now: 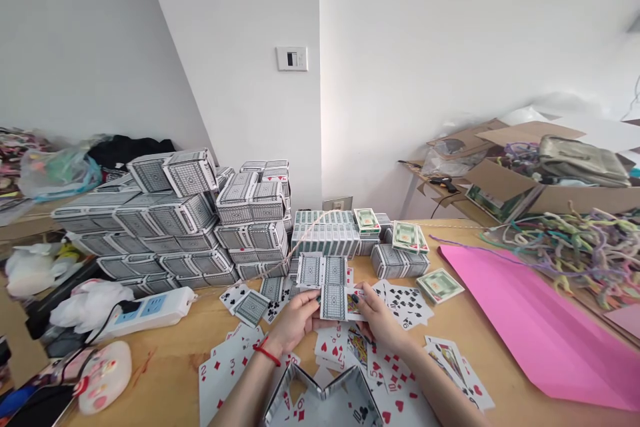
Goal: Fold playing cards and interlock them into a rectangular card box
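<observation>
surface [165,353]: strewn with loose cards [405,300] | boxes [170,220]: stacked rear left | left hand [295,320], right hand [380,320]: fingers curled on the ends of a pack [333,300], held back-up just above the loose cards | step judged: pack being squared | next: even pressure needed, edges kept flush

The card [333,301] shows a grey-and-white lattice back, and the boxes [190,227] wear the same print (theirs a shade darker in shadow). Loose cards [407,300] are white with red and black pips. The packs [440,285] are green and cream. The sheet [525,327] is plain pink, the band [267,351] red, the table [165,360] honey-brown, the strings [575,247] pastel purple, green and yellow.
</observation>
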{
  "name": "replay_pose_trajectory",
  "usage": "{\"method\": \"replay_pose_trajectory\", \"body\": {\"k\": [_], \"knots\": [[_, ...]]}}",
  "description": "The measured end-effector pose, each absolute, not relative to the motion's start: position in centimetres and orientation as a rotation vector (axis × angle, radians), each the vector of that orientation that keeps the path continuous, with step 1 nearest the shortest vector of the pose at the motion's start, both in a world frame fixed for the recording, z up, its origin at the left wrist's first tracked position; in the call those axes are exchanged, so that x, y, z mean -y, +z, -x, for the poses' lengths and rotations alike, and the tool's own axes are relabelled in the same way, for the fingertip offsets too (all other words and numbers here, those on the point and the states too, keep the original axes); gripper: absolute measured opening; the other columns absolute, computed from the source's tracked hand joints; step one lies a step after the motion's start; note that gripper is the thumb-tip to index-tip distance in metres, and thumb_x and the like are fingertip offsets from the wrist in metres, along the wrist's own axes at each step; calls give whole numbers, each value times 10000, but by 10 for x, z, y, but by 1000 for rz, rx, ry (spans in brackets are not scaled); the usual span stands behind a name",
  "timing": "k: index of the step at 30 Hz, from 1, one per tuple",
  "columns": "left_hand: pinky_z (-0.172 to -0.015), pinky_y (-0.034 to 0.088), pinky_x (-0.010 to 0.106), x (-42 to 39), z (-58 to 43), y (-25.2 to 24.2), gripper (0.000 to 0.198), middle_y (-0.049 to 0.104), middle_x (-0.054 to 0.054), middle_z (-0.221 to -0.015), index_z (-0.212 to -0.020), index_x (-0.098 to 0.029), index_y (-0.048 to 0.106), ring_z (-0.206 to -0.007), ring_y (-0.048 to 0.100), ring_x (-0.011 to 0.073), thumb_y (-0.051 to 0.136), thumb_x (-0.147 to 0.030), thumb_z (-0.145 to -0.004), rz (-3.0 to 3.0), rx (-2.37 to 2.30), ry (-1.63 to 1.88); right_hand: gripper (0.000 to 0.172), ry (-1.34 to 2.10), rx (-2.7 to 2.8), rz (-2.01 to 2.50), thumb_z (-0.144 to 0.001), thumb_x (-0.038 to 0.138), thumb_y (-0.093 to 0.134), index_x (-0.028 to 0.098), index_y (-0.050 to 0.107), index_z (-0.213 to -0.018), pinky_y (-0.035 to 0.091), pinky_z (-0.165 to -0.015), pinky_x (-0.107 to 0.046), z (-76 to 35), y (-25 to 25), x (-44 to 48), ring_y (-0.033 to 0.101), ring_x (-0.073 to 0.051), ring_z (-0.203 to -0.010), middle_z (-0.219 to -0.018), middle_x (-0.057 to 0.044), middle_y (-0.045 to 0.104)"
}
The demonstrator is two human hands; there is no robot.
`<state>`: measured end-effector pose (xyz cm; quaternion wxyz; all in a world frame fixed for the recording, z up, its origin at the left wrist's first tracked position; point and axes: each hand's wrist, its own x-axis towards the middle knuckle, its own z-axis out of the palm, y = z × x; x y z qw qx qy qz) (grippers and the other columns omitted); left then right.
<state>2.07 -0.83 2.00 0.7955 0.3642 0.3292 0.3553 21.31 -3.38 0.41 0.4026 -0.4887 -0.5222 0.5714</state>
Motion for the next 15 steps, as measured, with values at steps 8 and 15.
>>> {"method": "replay_pose_trajectory", "body": {"k": [8, 15], "knots": [[-733, 507, 352, 7, -22, 21, 268, 701, 98, -910, -923, -148, 677, -884, 637, 255, 675, -212, -663, -861, -767, 707, 356, 1476, 1359, 1203, -807, 568, 383, 230, 413, -912, 228, -337, -196, -217, 17, 38, 288, -70, -305, -452, 94, 390], [-715, 516, 346, 7, -25, 18, 230, 702, 82, -924, -891, -156, 683, -881, 636, 247, 668, -200, -666, -887, -789, 757, 331, 1476, 1257, 1183, -792, 556, 432, 227, 406, -823, 209, -356, -182, -223, 7, 32, 257, -61, -347, -463, 97, 357]]}}
